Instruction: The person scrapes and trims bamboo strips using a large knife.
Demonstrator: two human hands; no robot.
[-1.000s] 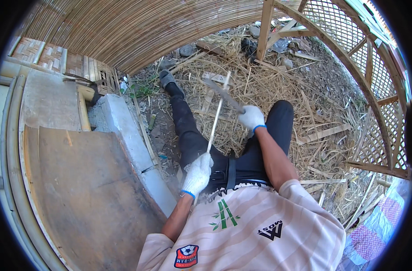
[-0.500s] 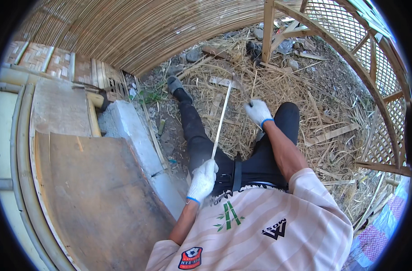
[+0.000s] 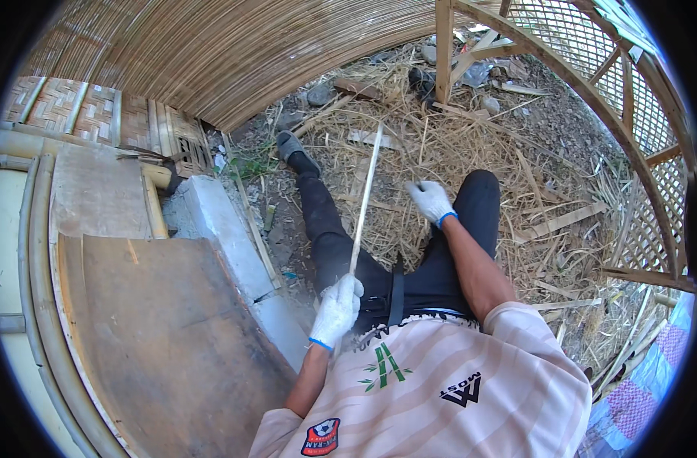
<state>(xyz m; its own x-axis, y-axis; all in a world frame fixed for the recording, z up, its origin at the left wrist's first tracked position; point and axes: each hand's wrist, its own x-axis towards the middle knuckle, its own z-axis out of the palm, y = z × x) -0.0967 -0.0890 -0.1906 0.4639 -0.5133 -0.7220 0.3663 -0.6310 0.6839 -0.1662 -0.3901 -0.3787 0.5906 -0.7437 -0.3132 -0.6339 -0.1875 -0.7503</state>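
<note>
My left hand [image 3: 337,309], in a white knitted glove with a blue cuff, is closed round the lower end of a long, thin, pale bamboo strip [image 3: 368,191]. The strip slants up and away from my lap, its far tip over the littered ground. My right hand [image 3: 431,201], gloved alike, is closed beside my right knee, to the right of the strip and apart from it. A dark bit of handle shows at its fingers; the knife's blade is hardly visible now, though a thin greyish blade showed half a second ago.
Shavings [image 3: 455,160] cover the ground between and beyond my legs. At my left are a worn plywood board [image 3: 165,313] and a concrete block ledge [image 3: 222,221]. A slatted bamboo screen [image 3: 234,53] curves across the far side. A wooden lattice frame [image 3: 593,99] stands at right.
My right hand has drawn slightly nearer and left, away from the strip's tip, and the blade has dropped from clear view. The strip has become a little more upright in my left hand.
</note>
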